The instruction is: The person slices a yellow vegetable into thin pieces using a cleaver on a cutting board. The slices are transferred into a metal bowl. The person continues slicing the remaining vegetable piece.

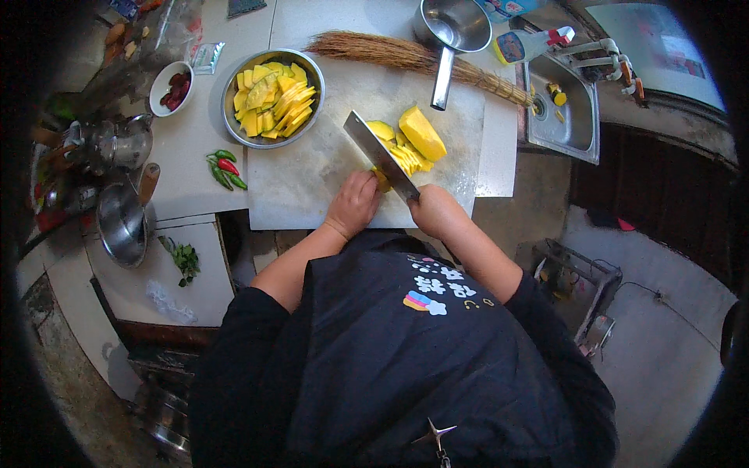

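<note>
My right hand (437, 212) grips the handle of a cleaver (380, 153), its broad blade slanting up and left over a white cutting board (292, 193). Close to the blade's left side, my left hand (353, 200) presses its fingertips on a piece of yellow pumpkin (383, 181), partly hidden by hand and blade. Thin pumpkin slices (409, 159) lie to the right of the blade. Behind them rests a thick, peeled pumpkin chunk (422, 134). A steel bowl (227, 117) filled with pumpkin slices (272, 99) stands at the board's upper left edge.
Red and green chillies (227, 168) lie left of the board, below a white bowl (153, 93) of dark red pieces. A straw whisk broom (374, 48) and a steel ladle pan (443, 76) lie across the back. At right are a spray bottle (521, 47) and a sink (564, 137).
</note>
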### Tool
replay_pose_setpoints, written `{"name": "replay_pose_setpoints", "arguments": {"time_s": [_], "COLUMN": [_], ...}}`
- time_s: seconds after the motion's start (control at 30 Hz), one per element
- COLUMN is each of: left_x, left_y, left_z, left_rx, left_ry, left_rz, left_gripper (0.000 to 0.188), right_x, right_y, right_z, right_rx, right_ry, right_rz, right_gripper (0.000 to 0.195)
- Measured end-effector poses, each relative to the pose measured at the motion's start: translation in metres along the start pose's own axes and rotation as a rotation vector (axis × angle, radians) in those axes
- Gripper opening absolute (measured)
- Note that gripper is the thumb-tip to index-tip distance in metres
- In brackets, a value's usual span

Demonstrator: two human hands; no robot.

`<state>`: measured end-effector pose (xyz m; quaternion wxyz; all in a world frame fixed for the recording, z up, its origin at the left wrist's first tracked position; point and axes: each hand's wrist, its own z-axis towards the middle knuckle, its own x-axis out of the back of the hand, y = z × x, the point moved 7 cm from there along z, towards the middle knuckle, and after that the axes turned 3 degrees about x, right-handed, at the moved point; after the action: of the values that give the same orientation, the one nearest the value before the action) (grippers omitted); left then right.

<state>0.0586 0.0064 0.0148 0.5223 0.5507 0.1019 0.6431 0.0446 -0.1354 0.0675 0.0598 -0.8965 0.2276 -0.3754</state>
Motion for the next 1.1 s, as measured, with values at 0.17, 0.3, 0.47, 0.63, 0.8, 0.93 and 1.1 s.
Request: {"name": "replay_pose_setpoints", "arguments": {"time_s": [0.17, 0.3, 0.47, 0.63, 0.8, 0.93, 1.1], "left_x": [-0.006, -0.006, -0.005, -0.002, -0.002, -0.002, 0.000], "left_y": [-0.003, -0.002, -0.001, 0.002, -0.001, -0.002, -0.001], "left_z": [-0.005, -0.006, -0.001, -0.002, 0.000, 0.000, 0.000], "left_rx": [0.018, -0.007, 0.014, -0.012, 0.023, 0.079, 0.063], "left_ry": [-0.028, -0.051, -0.039, -0.023, -0.004, -0.049, -0.035], "left_rz": [-0.006, 0.036, 0.011, 0.028, 0.008, -0.069, -0.070], "left_gripper": [0.031, 0.033, 0.033, 0.037, 0.031, 0.030, 0.029], "right_x": [-0.006, -0.018, -0.016, -0.020, 0.009, 0.021, 0.006], "right_y": [-0.007, -0.016, -0.014, -0.006, -0.013, -0.020, -0.012], "right_z": [0.015, 0.018, 0.020, 0.028, -0.011, -0.037, -0.038], "right_rx": [0.005, 0.036, 0.081, 0.159, 0.079, 0.074, 0.074], "right_ry": [0.062, 0.177, 0.210, 0.239, 0.257, 0.234, 0.197], "right_rz": [-0.032, -0.037, -0.022, 0.036, 0.076, 0.050, 0.024], "right_gripper": [0.022, 0.019, 0.019, 0.025, 0.025, 0.026, 0.027]}}
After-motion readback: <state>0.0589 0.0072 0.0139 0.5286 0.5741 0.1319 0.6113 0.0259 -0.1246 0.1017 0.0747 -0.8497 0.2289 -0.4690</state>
